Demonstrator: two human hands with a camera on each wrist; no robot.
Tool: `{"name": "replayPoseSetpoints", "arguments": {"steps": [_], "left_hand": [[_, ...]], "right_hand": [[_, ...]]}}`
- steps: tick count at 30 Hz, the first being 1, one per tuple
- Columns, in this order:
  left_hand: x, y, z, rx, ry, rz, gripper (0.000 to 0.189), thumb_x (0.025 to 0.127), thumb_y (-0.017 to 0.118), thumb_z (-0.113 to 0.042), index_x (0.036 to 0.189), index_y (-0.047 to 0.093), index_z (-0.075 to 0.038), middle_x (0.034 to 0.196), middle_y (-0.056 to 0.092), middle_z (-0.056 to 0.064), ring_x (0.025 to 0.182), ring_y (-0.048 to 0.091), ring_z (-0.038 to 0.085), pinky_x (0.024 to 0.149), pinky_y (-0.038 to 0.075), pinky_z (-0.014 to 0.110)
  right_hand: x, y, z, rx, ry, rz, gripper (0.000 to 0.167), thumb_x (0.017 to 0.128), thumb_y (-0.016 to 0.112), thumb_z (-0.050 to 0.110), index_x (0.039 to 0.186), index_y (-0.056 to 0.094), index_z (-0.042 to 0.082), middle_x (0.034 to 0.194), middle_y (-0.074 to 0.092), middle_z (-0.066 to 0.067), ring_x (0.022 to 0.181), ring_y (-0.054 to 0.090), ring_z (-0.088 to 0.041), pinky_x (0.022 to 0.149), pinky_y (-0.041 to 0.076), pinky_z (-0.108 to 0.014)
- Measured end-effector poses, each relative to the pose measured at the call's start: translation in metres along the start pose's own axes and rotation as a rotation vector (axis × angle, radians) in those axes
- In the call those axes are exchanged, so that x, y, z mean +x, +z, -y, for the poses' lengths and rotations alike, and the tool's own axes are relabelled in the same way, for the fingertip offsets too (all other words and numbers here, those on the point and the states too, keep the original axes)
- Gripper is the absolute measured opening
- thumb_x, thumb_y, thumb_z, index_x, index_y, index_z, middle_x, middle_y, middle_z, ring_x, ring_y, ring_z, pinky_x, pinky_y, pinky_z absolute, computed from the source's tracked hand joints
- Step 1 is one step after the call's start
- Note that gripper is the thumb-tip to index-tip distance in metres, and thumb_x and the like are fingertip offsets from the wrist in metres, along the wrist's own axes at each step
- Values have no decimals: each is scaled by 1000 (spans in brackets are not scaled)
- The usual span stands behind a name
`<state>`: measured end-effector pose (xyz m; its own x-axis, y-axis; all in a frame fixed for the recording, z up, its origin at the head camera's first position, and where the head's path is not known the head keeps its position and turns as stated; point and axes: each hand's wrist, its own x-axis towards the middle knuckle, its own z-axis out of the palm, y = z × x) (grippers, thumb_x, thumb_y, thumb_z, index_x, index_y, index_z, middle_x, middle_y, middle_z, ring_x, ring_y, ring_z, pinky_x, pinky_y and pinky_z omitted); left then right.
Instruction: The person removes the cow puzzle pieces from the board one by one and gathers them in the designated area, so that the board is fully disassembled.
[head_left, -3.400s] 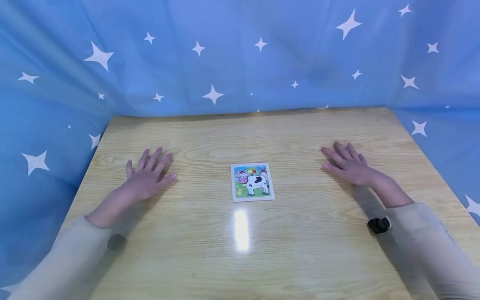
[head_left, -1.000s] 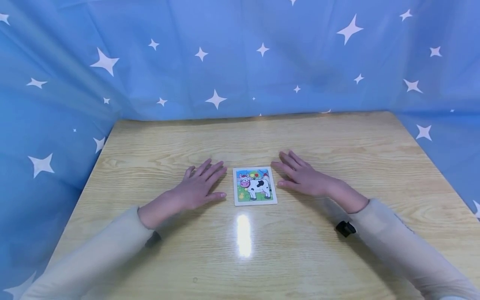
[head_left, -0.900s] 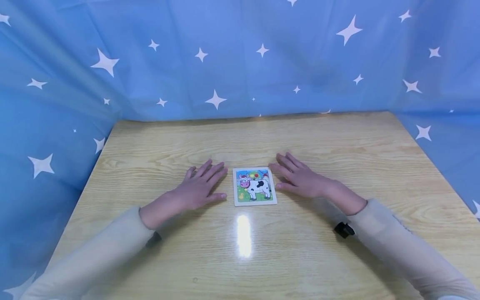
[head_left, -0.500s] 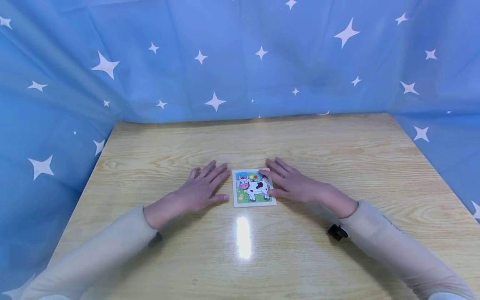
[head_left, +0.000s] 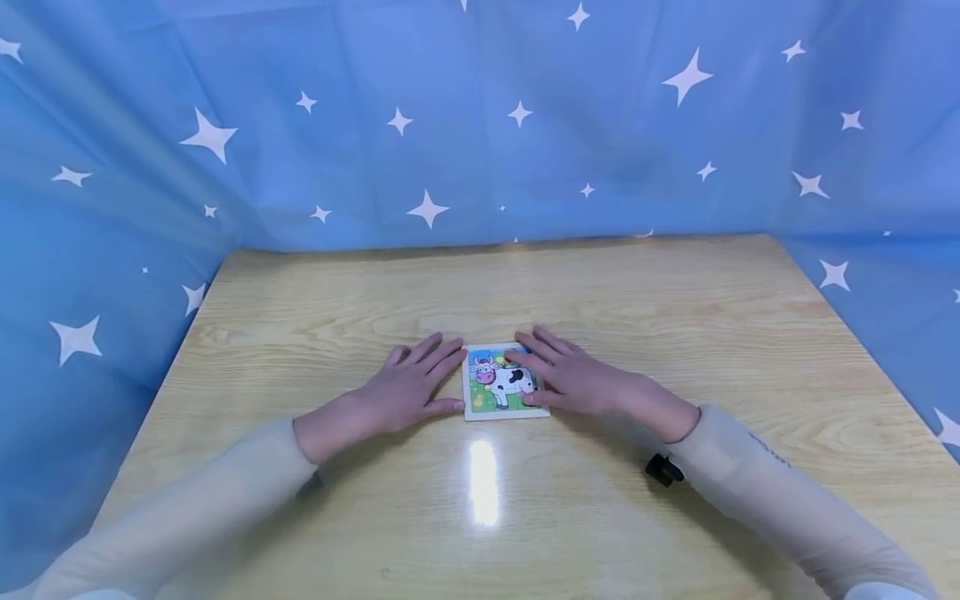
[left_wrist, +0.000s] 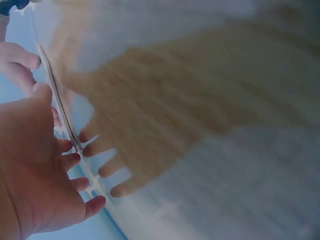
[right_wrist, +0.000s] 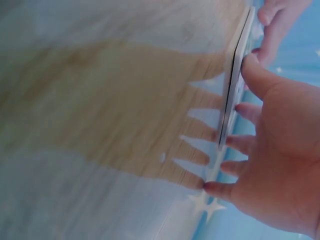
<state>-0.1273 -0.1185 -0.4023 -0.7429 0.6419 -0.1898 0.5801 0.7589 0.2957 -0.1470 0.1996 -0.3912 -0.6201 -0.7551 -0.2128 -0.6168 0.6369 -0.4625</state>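
Observation:
A small square jigsaw puzzle (head_left: 487,404) with a cartoon cow in a white frame lies flat on the wooden table. At its left edge are the fingertips and thumb of my left hand (head_left: 405,390), fingers spread and fairly straight. My right hand (head_left: 581,377) reaches over the right side, its index finger and thumb overlapping the picture and hiding part of the cow's rear. Seen edge-on in the left wrist view, the puzzle (left_wrist: 59,97) is a thin slab beside the fingers. The right wrist view shows the puzzle's edge (right_wrist: 233,80) along the thumb and fingertips.
The light wood table (head_left: 360,517) spreads around the puzzle and carries a bright lamp reflection (head_left: 483,483). A blue curtain (head_left: 480,50) with white stars hangs behind and at both sides. A small black device (head_left: 664,470) sits under the right sleeve.
Both hands have come in from the table's sides toward the puzzle. Lately the right hand slid left over its right side, while the left closed the small gap to the left edge.

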Motion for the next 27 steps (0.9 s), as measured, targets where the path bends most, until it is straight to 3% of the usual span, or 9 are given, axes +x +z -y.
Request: {"name": "replayPoseSetpoints", "arguments": {"steps": [6, 14, 21, 27], "left_hand": [[3, 1, -1, 26, 28, -29, 84, 113, 55, -57, 176, 27, -8, 183, 24, 12, 169, 15, 38, 126, 27, 66], [7, 2, 0, 114, 67, -39, 85, 113, 53, -58, 175, 29, -5, 182, 27, 14, 168, 21, 36, 126, 31, 65], [8, 1, 0, 134, 84, -29, 87, 113, 52, -60, 174, 28, -3, 181, 26, 16, 168, 22, 36, 127, 29, 63], [9, 3, -4, 248, 74, -38, 88, 114, 49, -62, 173, 29, 0, 180, 28, 17, 167, 26, 35, 126, 33, 58]], "right_hand": [[2, -3, 4, -47, 27, 10, 69, 115, 61, 30, 171, 34, -1, 178, 19, -32, 165, 10, -54, 126, 18, -76], [3, -3, 5, -44, 16, 10, 69, 116, 59, 34, 172, 33, 2, 178, 20, -32, 165, 13, -53, 124, 19, -78], [4, -1, 6, -50, 25, 11, 69, 116, 60, 32, 171, 34, 1, 178, 20, -32, 165, 13, -53, 124, 19, -77], [3, -1, 7, -37, 19, -4, 69, 115, 61, 31, 171, 34, 0, 177, 20, -33, 165, 11, -55, 124, 19, -78]]}}
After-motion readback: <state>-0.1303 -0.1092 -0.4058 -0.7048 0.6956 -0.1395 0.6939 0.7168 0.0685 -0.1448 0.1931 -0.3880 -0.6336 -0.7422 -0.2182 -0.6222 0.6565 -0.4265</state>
